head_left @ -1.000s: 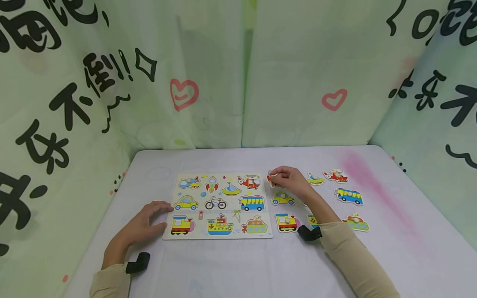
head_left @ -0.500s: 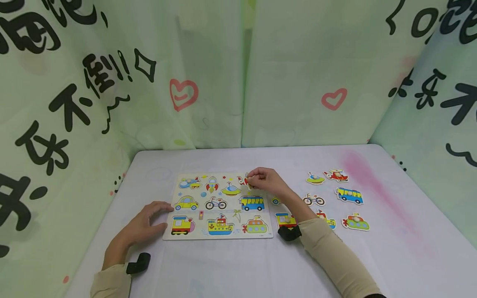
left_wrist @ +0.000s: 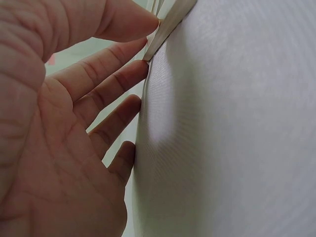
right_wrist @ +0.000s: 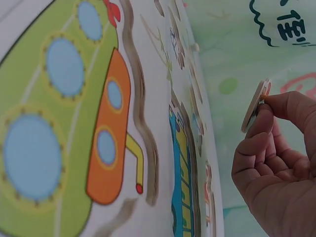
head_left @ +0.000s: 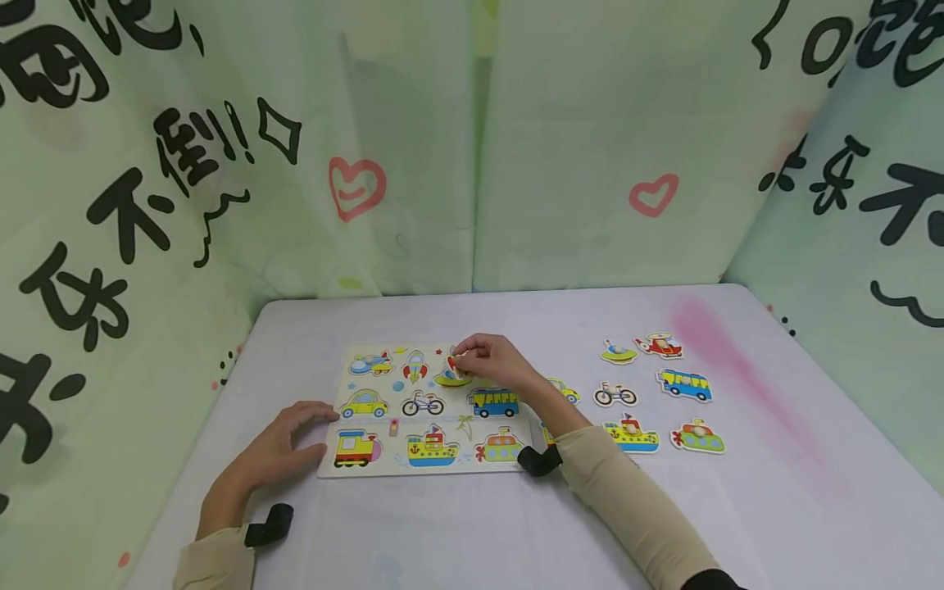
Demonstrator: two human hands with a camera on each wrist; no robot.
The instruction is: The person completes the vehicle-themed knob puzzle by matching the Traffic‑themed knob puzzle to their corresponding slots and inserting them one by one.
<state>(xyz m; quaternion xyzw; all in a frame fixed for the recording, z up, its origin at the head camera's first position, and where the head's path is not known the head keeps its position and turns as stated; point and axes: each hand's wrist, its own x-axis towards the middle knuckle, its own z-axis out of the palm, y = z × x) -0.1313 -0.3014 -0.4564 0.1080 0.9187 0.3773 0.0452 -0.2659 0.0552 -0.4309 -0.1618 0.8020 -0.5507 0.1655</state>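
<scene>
A pale puzzle board printed with vehicles lies on the table. My left hand is at its left edge; in the left wrist view the thumb and fingertips touch the edge, the fingers nearly straight. My right hand holds a small flat puzzle piece pinched between thumb and index finger, above the board's upper part near the printed flying saucer. The piece stands on edge and shows some red; its picture is mostly hidden. The hand and forearm cover the board's helicopter picture.
Right of the board lie loose pieces: a flying saucer, a helicopter, a bus, a bicycle, a ship, a submarine and a partly covered car. Printed curtains stand behind the white table.
My right hand has carried the pinched piece leftward, from just beyond the board's right edge to over its upper middle. The left hand stays at the edge. The head view has shifted slightly.
</scene>
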